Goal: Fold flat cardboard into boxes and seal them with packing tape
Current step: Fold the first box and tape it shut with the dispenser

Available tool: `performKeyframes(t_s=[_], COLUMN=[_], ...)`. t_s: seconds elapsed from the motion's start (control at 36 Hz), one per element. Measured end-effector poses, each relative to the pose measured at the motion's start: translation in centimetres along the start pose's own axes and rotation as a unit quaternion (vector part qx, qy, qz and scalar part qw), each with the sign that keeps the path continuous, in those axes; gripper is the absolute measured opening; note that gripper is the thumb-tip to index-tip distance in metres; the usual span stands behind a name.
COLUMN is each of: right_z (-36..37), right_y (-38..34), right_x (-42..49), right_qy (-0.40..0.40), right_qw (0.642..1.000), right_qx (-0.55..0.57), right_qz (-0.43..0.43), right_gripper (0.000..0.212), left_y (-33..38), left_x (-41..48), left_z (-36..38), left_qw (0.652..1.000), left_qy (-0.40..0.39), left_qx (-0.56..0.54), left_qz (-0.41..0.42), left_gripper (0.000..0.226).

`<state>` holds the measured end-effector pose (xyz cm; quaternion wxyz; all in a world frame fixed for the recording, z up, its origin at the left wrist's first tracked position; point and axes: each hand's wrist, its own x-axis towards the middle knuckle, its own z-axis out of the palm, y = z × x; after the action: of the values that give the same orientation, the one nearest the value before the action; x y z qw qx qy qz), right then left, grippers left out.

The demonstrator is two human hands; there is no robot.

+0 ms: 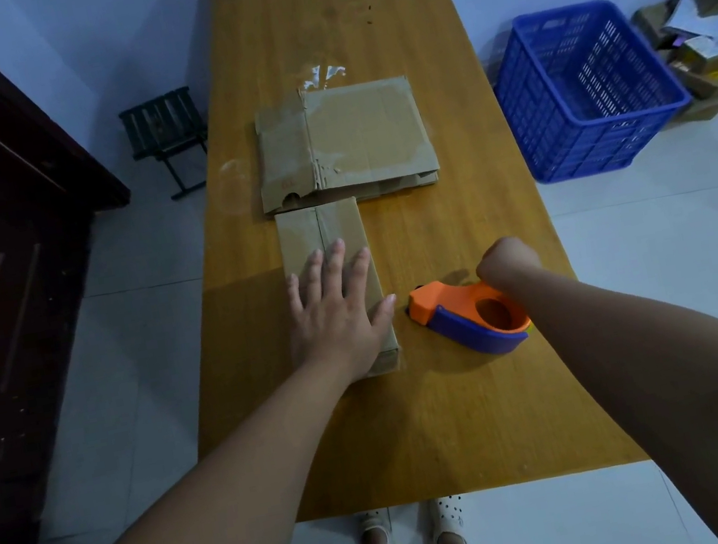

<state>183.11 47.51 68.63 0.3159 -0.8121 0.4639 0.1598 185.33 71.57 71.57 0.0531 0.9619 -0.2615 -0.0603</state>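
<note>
One small box sits on the left part of the desk, already folded into shape. The left hand lies flat on top of it with straight, spread fingers, pressing down and holding nothing. A line runs down the top of the box, but I cannot tell if clear tape is on it yet. Just behind the box lie some flat cardboard sheets in a stack, not folded yet, so I think most of the job is still to do. How many sheets there are is hard to see. To the right of the box, near it but not touching, the orange and blue tape dispenser rests on the desk. The right hand is curled up at its far end. Its fingers are hidden behind the wrist, so I cannot tell if it grips the dispenser or only touches it. Farther right, on the floor, stands a blue crate, and a pile of packed boxes is cut off by the edge.
</note>
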Motion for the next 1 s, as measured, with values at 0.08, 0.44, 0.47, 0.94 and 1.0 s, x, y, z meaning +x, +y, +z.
performKeyframes(t_s=[0.08,0.44,0.47,0.94,1.0], right_z=[0.1,0.4,0.4,0.8,0.8], right_y=[0.4,2.1,2.2,4.5,4.6], right_x=[0.1,-0.4,-0.5,-1.2,-1.5], right_qy=[0.021,0.000,-0.004,-0.003,-0.010], right_qw=[1.000,0.995,0.994,0.985,0.985], right_qx=[-0.003,0.060,0.069,0.116,0.101], right_qz=[-0.019,-0.080,-0.082,-0.129,-0.138], right_gripper=[0.020,0.026,0.026,0.030,0.034], left_y=[0.1,2.5,3.4,10.1,8.8], left_x=[0.0,0.7,0.9,7.8,7.2], left_z=[0.0,-2.4,-2.8,-2.7,-2.5], left_qw=[1.000,0.986,0.986,0.994,0.999], left_qy=[0.001,-0.022,-0.014,-0.101,-0.037], left_qx=[0.003,0.160,0.160,0.037,-0.001], left_qz=[0.001,0.033,0.053,-0.009,-0.016], left_gripper=[0.071,0.069,0.068,0.029,0.033])
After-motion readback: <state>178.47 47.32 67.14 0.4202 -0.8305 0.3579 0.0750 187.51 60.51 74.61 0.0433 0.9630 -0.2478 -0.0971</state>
